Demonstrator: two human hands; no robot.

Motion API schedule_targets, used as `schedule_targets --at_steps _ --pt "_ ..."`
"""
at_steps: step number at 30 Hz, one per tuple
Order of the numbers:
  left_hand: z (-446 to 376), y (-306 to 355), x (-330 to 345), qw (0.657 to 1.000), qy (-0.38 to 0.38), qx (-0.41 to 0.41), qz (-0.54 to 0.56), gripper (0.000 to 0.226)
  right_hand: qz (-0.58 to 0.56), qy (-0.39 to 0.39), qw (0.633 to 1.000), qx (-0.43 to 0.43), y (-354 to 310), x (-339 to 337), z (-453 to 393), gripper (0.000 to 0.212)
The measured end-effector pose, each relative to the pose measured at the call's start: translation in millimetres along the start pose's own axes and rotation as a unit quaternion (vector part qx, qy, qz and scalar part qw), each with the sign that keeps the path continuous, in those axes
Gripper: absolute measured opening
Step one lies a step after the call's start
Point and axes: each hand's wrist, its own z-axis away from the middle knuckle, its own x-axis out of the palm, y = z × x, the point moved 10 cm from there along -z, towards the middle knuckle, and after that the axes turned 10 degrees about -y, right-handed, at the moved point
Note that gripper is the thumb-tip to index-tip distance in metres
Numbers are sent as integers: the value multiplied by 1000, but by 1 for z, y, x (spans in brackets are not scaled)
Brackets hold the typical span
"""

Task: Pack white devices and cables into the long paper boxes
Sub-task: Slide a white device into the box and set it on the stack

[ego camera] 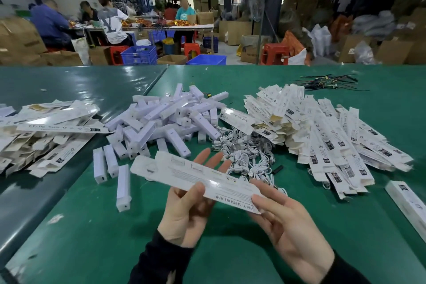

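Two hands pinch one long paper box (196,175) | flat, white, printed | left hand (186,212) | right hand (290,223)

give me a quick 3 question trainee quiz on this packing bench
1. True or false: both hands hold one long paper box above the green table.
2. What lies nearest beyond the held box: A) white cables, B) red stools, C) blue crates?
3. Fill in: the heap of white devices lies to the ____ of the cables.

Key: 1 true, the left hand and right hand each hold the box. 2 A. 3 left.
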Motion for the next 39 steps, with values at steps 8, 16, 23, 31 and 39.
schedule_targets --at_steps 8,16,23,31,39 --pt "0 9 -31 988 124 16 -89 53 185 -37 980 55 -5 5 4 37" --pt "8 -15 -22 960 107 -104 -236 32 271 -24 958 -87 -40 7 7 38" --pt "12 -40 8 932 -6 -142 -335 31 243 -43 962 -114 -40 12 6 32" --pt "12 -50 2 947 6 -182 -265 40 216 -45 972 -79 -37 5 4 53" --pt "12 -50 3 927 2 -168 -335 26 206 -6 974 -93 -39 -2 4 53"
